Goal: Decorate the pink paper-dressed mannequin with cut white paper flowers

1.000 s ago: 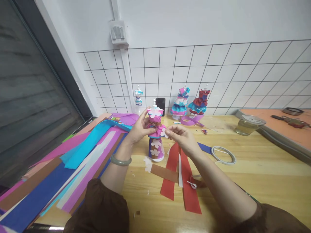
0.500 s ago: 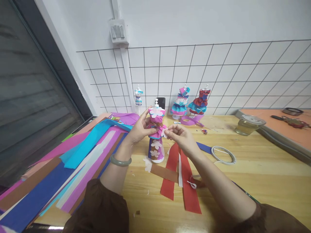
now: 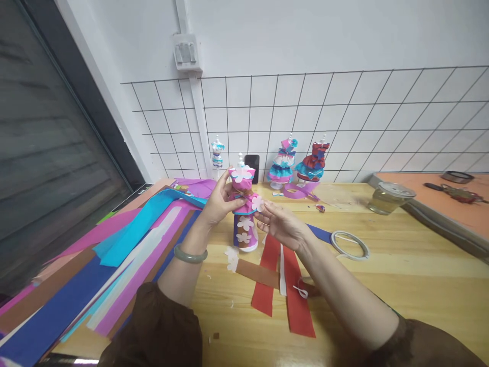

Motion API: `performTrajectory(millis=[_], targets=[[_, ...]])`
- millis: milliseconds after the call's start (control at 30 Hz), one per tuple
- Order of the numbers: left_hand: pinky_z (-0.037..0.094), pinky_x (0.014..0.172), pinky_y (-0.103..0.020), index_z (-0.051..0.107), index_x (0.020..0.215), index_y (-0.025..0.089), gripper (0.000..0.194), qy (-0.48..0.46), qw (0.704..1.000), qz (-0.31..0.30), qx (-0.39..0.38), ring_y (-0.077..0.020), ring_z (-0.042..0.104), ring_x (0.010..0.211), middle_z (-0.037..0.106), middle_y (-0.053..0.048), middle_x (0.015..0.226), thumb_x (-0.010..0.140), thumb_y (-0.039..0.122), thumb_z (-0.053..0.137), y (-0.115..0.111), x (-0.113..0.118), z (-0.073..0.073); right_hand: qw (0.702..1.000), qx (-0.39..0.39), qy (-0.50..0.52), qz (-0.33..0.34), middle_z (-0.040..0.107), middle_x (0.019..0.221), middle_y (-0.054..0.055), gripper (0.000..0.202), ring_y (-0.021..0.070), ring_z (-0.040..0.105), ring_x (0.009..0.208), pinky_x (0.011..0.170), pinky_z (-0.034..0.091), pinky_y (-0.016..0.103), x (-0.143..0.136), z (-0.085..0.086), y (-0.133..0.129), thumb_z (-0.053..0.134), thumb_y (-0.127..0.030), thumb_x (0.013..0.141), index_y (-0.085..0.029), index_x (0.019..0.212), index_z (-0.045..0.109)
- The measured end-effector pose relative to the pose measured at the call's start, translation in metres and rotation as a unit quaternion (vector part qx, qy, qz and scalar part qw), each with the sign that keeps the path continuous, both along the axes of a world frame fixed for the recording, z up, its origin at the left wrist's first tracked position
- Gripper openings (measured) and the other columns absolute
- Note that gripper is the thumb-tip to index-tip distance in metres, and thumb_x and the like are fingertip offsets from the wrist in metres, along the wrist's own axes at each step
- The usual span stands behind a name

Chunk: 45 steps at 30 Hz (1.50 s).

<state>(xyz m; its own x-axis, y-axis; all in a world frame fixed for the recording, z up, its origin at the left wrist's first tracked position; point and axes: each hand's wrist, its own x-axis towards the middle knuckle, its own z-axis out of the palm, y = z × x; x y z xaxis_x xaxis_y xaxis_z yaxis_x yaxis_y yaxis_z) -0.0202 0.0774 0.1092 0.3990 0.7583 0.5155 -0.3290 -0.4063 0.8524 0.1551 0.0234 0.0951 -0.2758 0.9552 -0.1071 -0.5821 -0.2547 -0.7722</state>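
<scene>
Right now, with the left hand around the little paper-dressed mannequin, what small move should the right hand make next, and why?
Probably press the white paper flower flat against the pink waist ruffle. The left hand grips the mannequin at the bodice, steadying it upright on the table, while the right hand lies open with its fingertips just at the flower, which juts out at the ruffle's edge.

A small dress form (image 3: 243, 214) stands on the table (image 3: 401, 285), the left hand (image 3: 221, 201) at its left side and the right hand (image 3: 280, 227) just right. Paper sheets (image 3: 95, 275) lie far left, paper strips (image 3: 282, 280) nearer, a tape ring (image 3: 350, 245) right; three finished figures (image 3: 284, 162) line the far wall.
</scene>
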Motion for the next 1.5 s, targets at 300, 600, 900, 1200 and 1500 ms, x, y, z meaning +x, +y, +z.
performTrajectory(millis=[300, 600, 900, 1200, 1500], targets=[[0.044, 0.086, -0.037, 0.017, 0.138, 0.026, 0.091, 0.003, 1.0, 0.009, 0.002, -0.0218, 0.055, 0.1, 0.056, -0.008, 0.108, 0.065, 0.018, 0.071, -0.004, 0.008, -0.003, 0.99, -0.059, 0.126, 0.018, 0.063, 0.066, -0.002, 0.008, 0.0056, 0.055, 0.056, 0.054, 0.047, 0.017, -0.005, -0.004, 0.002, 0.067, -0.015, 0.073, -0.016, 0.078, 0.061], [0.044, 0.088, -0.036, 0.019, 0.138, 0.026, 0.088, 0.01, 1.0, -0.003, 0.009, -0.0205, 0.057, 0.098, 0.056, -0.009, 0.11, 0.066, 0.016, 0.069, -0.006, 0.012, -0.003, 0.987, -0.063, 0.147, 0.002, 0.059, 0.06, -0.004, 0.011, 0.0038, 0.052, 0.05, 0.05, 0.045, 0.016, -0.007, -0.013, 0.006, 0.067, -0.011, 0.072, -0.015, 0.078, 0.059], [0.044, 0.087, -0.036, 0.019, 0.138, 0.025, 0.089, 0.006, 1.0, 0.007, 0.006, -0.0196, 0.057, 0.096, 0.057, -0.008, 0.105, 0.066, 0.015, 0.07, -0.005, 0.01, -0.003, 0.991, -0.036, 0.128, -0.003, 0.061, 0.065, -0.005, 0.014, 0.0041, 0.054, 0.054, 0.052, 0.046, 0.017, -0.008, -0.014, 0.005, 0.07, -0.014, 0.07, -0.017, 0.08, 0.061], [0.043, 0.088, -0.037, 0.019, 0.138, 0.024, 0.09, 0.007, 0.999, 0.032, 0.011, -0.0211, 0.055, 0.1, 0.057, -0.008, 0.109, 0.064, 0.017, 0.07, 0.0, 0.006, -0.003, 0.99, -0.051, 0.129, -0.019, 0.062, 0.066, -0.004, 0.013, 0.0049, 0.055, 0.056, 0.055, 0.048, 0.017, -0.01, -0.013, 0.003, 0.069, -0.015, 0.07, -0.017, 0.079, 0.061], [0.041, 0.093, -0.04, 0.018, 0.138, 0.023, 0.088, 0.008, 0.987, 0.145, 0.069, -0.0213, 0.056, 0.102, 0.057, -0.01, 0.11, 0.066, 0.017, 0.068, 0.018, -0.016, -0.004, 0.99, -0.082, 0.11, -0.038, 0.065, 0.075, -0.002, 0.018, 0.0057, 0.056, 0.057, 0.053, 0.048, 0.018, -0.009, -0.013, 0.003, 0.067, -0.018, 0.071, -0.018, 0.088, 0.062]])
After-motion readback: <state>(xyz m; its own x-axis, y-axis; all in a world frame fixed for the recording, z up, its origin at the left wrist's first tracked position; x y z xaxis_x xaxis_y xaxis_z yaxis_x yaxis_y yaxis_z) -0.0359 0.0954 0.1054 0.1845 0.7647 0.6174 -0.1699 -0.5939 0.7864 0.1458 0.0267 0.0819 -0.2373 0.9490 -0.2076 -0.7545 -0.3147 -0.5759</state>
